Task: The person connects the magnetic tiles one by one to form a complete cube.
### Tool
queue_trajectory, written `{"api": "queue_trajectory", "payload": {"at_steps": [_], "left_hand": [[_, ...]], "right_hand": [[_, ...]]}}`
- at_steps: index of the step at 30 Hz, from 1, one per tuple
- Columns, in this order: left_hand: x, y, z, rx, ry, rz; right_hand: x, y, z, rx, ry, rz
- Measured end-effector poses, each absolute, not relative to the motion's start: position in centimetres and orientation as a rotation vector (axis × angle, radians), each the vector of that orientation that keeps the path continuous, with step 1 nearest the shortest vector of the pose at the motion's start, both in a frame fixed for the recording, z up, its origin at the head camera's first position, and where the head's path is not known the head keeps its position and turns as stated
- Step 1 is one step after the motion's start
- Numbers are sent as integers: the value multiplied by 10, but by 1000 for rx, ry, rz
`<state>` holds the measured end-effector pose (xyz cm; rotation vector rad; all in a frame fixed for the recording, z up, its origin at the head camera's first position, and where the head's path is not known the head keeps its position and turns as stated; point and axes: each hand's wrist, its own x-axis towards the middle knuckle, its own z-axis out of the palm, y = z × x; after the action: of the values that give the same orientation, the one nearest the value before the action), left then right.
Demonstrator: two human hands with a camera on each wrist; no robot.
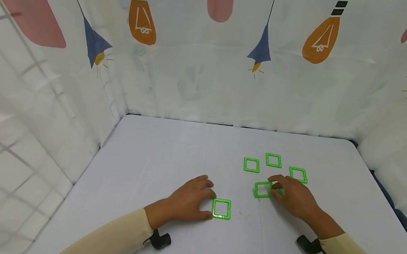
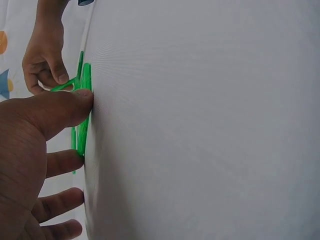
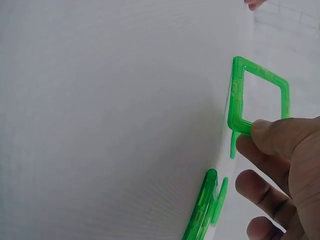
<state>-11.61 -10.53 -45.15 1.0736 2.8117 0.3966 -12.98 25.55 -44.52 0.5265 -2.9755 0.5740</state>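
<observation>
Cropped sleeves [image 1: 115, 233] — left hand [image 1: 190, 201] clamped on one green square [image 1: 228, 210], right hand [image 1: 297, 196] on another [image 1: 256, 190] — a third [image 1: 282, 192] (behind fingers [image 1: 280, 178]) partly hidden.

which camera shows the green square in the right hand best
The right wrist view: the green square looks largest there, with the right hand's pinch clear. The head view shows it small, partly behind the hand; the left wrist view shows only a thin strip.
</observation>
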Motion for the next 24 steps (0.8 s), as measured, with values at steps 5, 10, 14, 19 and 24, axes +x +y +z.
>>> {"api": "queue_trajectory", "payload": {"at_steps": [5,10,14,19,24], "left_hand": [[-119,-103,-454,1068,2818,394],[-120,-100,-453,1056,2813,397],[-122,-98,-453,1051,2812,402],[-125,-97,-454,1056,2814,407],[-126,-97,-455,1056,2818,401]], "right_hand": [[-130,254,-444,522,-2955,610],[-131,252,-443,525,-2935,615],[-132,250,-444,521,-2922,611],[-135,246,-444,539,-2910,602],[-136,241,-446,563,-2897,595]]}}
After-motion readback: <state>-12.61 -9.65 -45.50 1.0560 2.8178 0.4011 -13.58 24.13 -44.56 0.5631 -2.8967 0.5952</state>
